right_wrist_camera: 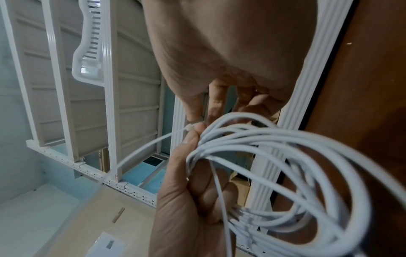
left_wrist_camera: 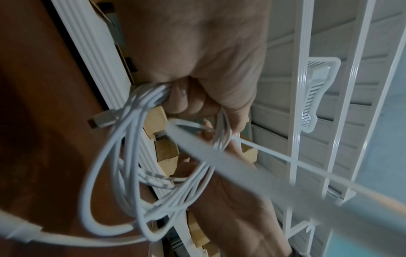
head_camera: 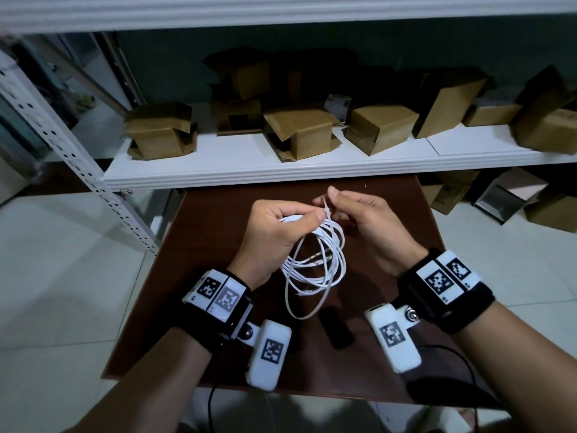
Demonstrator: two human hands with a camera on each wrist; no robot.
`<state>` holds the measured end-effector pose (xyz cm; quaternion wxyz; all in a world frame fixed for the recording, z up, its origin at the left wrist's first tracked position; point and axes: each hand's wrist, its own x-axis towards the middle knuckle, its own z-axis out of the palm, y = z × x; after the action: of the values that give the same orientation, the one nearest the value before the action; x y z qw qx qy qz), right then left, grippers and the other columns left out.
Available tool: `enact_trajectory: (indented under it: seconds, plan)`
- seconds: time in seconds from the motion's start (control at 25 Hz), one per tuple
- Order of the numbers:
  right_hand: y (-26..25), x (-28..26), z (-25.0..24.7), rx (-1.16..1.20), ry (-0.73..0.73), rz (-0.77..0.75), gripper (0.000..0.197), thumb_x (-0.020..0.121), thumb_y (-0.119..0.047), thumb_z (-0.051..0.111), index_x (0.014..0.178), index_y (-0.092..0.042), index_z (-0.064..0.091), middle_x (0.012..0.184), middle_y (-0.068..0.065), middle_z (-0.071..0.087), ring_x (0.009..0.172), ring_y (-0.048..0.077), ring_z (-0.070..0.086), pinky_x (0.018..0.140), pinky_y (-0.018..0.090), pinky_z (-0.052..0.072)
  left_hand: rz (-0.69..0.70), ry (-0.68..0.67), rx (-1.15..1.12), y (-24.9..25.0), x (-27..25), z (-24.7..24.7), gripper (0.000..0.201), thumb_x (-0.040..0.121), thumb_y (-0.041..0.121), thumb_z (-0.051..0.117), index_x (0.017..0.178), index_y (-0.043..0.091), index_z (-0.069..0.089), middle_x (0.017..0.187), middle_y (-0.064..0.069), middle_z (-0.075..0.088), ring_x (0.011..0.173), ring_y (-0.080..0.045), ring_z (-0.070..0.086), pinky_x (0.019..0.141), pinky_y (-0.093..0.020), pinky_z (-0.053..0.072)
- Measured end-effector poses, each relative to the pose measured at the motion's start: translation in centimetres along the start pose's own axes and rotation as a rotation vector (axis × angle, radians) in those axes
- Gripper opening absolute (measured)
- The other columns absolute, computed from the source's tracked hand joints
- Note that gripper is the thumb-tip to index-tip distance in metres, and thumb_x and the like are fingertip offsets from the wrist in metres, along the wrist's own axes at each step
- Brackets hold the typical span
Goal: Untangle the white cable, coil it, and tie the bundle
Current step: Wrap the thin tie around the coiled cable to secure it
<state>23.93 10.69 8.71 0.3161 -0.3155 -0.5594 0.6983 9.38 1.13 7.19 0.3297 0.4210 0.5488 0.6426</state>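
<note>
Gripping the coiled white cable [head_camera: 315, 260] in your left hand [head_camera: 274, 235], pull the thin white plastic zip tie [head_camera: 325, 205] pinched in your right hand [head_camera: 362, 220] steadily snug.

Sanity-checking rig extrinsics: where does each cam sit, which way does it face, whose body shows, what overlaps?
Head: worn on the head, looks forward and down at the brown table; shows both forearms, left hand, right hand.
Left wrist: looks along the left hand gripping the white cable coil.
Right wrist: looks along the right hand pinching a thin white tie.
Shared: all three see the cable coil and both hands.
</note>
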Motion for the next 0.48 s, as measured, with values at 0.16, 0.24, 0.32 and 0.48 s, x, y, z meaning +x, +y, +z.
enact_trajectory:
  seconds: [0.16,0.24,0.32,0.48]
  plan:
    - [-0.2,-0.1,0.2,0.084,-0.032,0.029,0.026,0.1,-0.019,0.064,0.091,0.005,0.068,0.064,0.004,0.065,0.057,0.009,0.06,0.059,0.018,0.05,-0.029,-0.039,-0.022,-0.1,-0.4,0.6,0.009,0.089,-0.002,0.078,0.095,0.0,0.083,0.088,-0.012,0.082,0.084,-0.015,0.075,0.081,-0.025,0.058]
    - [-0.2,0.2,0.0,0.09,0.059,0.012,0.023,0.098,-0.018,0.066,0.082,-0.002,0.068,0.063,0.0,0.065,0.054,0.005,0.056,0.055,0.017,0.045,-0.027,-0.053,-0.009,0.0,-0.4,0.7,0.009,0.088,-0.002,0.078,0.095,0.0,0.083,0.087,-0.012,0.082,0.081,-0.017,0.075,0.079,-0.028,0.058]
    - [-0.3,0.7,-0.7,0.109,0.156,-0.01,0.023,0.099,-0.02,0.066,0.081,-0.006,0.067,0.068,-0.001,0.065,0.057,0.004,0.054,0.054,0.016,0.042,-0.018,-0.072,0.002,0.0,-0.7,0.9,0.009,0.087,-0.004,0.078,0.094,-0.001,0.083,0.085,-0.012,0.082,0.079,-0.014,0.074,0.076,-0.024,0.057]
    - [-1.1,0.8,-1.7,0.016,0.086,0.009,0.03,0.098,-0.033,0.065,0.085,-0.006,0.069,0.077,0.005,0.067,0.064,0.009,0.054,0.061,0.019,0.044,-0.014,-0.06,0.001,-0.2,-1.0,1.1,0.008,0.088,-0.003,0.078,0.094,-0.002,0.083,0.086,-0.011,0.082,0.08,-0.014,0.075,0.077,-0.025,0.058]
